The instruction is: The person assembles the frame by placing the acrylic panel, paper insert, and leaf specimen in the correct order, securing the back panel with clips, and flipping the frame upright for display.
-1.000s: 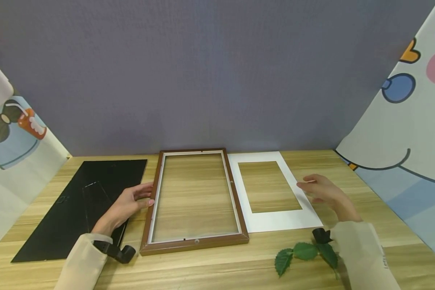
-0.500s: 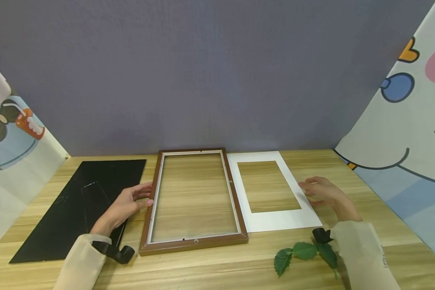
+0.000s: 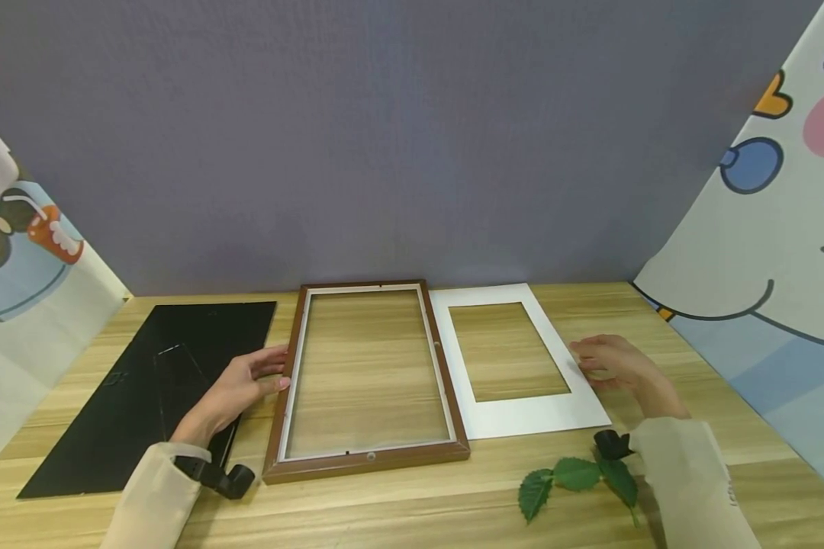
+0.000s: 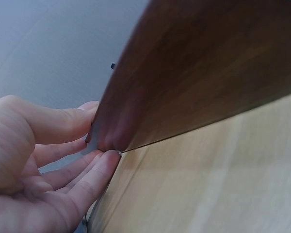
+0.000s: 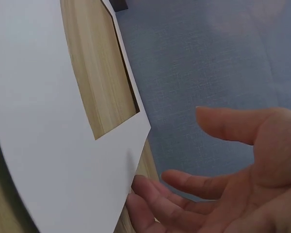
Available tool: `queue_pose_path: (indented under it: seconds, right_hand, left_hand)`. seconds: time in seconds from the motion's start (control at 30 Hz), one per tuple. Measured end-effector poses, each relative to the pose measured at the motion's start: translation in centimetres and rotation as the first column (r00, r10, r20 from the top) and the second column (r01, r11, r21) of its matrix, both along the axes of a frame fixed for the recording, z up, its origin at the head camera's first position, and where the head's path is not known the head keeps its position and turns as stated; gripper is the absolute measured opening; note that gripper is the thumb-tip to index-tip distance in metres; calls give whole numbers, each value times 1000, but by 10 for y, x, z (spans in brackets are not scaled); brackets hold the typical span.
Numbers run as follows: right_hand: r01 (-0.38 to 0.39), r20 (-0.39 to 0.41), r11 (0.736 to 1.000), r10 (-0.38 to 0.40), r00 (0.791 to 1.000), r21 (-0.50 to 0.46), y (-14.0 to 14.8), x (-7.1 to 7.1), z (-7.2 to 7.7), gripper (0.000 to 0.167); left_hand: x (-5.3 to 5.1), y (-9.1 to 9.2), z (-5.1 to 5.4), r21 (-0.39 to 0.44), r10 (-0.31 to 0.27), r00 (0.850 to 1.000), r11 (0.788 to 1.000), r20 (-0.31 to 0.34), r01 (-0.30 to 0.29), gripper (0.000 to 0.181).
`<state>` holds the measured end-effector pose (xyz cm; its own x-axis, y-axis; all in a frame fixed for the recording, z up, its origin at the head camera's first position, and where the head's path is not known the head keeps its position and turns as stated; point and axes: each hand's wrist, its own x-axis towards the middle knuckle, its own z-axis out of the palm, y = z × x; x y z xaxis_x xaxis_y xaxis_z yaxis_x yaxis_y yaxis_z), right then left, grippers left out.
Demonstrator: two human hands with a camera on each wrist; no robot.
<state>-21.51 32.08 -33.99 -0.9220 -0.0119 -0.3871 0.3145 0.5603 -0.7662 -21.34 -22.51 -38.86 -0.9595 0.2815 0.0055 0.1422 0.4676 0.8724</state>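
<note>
A brown picture frame (image 3: 371,459) with a pale inner lip lies in the middle of the table. My left hand (image 3: 240,389) touches its left side; in the left wrist view the thumb (image 4: 68,124) meets the upper edge and the other fingers lie lower along the side. To the frame's right is a white mat board (image 3: 535,418) with a rectangular window. The fingertips of my right hand (image 3: 618,366) touch the mat's right edge, partly hidden by it in the right wrist view. The right thumb (image 5: 223,127) stands apart from the board.
A black backing board (image 3: 130,381) with a stand lies at the left, partly under the left forearm. Green leaves (image 3: 577,474) lie by the right wrist. A grey wall (image 3: 398,137) rises behind the wooden table (image 3: 357,511).
My right hand has moved a little to the right along the mat board's edge, and that edge looks very slightly shifted. My left hand stays on the frame.
</note>
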Motion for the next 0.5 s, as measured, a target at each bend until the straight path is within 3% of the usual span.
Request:
queue_pose_path:
  seconds: [0.5]
  right_hand:
    - [27, 17, 999, -27, 1000, -34, 7, -4, 1, 74]
  left_hand:
    - [-4, -1, -3, 14, -9, 1000, 1000, 5, 9, 63]
